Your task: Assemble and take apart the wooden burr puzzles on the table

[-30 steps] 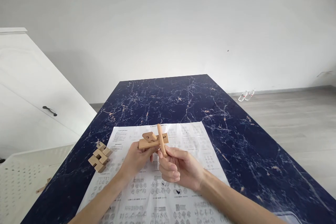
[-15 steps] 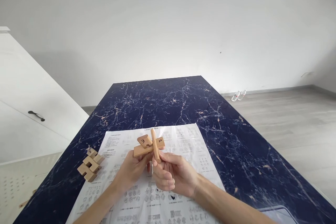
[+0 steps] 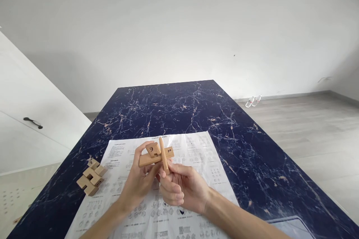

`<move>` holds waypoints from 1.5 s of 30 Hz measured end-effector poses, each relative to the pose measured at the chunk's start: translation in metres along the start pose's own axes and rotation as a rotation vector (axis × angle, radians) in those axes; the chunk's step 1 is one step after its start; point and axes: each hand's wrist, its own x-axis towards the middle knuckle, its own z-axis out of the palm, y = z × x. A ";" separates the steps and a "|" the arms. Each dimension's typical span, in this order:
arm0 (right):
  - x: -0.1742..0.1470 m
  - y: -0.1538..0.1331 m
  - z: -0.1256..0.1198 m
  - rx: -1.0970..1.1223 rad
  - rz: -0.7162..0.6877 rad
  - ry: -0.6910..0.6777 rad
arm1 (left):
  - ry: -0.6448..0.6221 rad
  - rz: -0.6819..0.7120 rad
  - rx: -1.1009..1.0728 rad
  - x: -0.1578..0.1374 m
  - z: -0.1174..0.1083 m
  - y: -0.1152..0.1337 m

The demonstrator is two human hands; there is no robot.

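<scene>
Over the sheet (image 3: 203, 153), my left hand (image 3: 137, 183) grips tan wooden pieces (image 3: 147, 160) inked 3, 2; right hand (image 3: 186, 186) pinches a slim stick (image 3: 164, 158).

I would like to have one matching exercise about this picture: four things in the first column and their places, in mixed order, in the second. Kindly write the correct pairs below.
Things
1. narrow wooden piece
2. joined wooden blocks
3. clear bottles
4. black handle

Places
A. on the floor, near the wall
B. in the fingers of the right hand
C. on the white door
D. at the left edge of the printed sheet

Pairs: 1-B; 2-D; 3-A; 4-C
</scene>
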 end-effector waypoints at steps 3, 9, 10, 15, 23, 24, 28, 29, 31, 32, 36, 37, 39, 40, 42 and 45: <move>-0.001 0.000 0.001 0.006 -0.001 0.010 | 0.012 -0.010 0.010 -0.001 0.002 0.002; -0.002 0.003 -0.002 0.011 -0.016 0.021 | -0.029 0.017 0.061 -0.003 0.005 0.005; -0.002 0.003 -0.003 0.015 -0.017 0.020 | -0.031 0.010 0.077 -0.004 0.005 0.007; -0.003 0.002 -0.004 0.038 -0.022 0.017 | 0.021 0.008 0.119 -0.004 0.008 0.012; -0.004 0.003 -0.002 0.053 -0.018 0.011 | 0.025 0.014 0.119 -0.003 0.009 0.005; -0.004 0.004 -0.002 0.050 -0.018 0.010 | 0.028 0.017 0.125 -0.003 0.009 0.003; -0.005 0.005 -0.003 0.042 -0.019 0.005 | -0.006 0.032 0.134 -0.004 0.006 -0.001; -0.005 0.006 -0.003 0.039 -0.015 0.003 | -0.027 0.031 0.135 -0.004 0.006 -0.001; -0.005 0.007 -0.004 0.027 -0.006 0.002 | -0.064 0.022 0.130 -0.005 0.006 0.001; -0.006 0.007 -0.003 0.018 -0.002 0.000 | -0.079 0.017 0.119 -0.006 0.007 0.003; -0.007 0.007 0.000 -0.020 0.009 -0.010 | -0.143 0.019 0.075 -0.007 0.008 0.005; -0.007 0.006 0.002 -0.026 0.009 -0.011 | -0.160 0.027 0.082 -0.007 0.008 0.004; -0.008 0.006 0.005 -0.039 -0.001 -0.008 | -0.180 0.050 0.112 -0.007 0.008 0.001; -0.008 0.005 0.007 -0.049 -0.009 -0.007 | -0.183 0.065 0.125 -0.007 0.007 0.000; -0.007 0.006 0.010 -0.080 -0.027 -0.007 | -0.188 0.088 0.124 -0.007 0.007 -0.002; -0.007 0.007 0.013 -0.111 -0.037 -0.004 | -0.207 0.096 0.054 -0.007 0.009 -0.002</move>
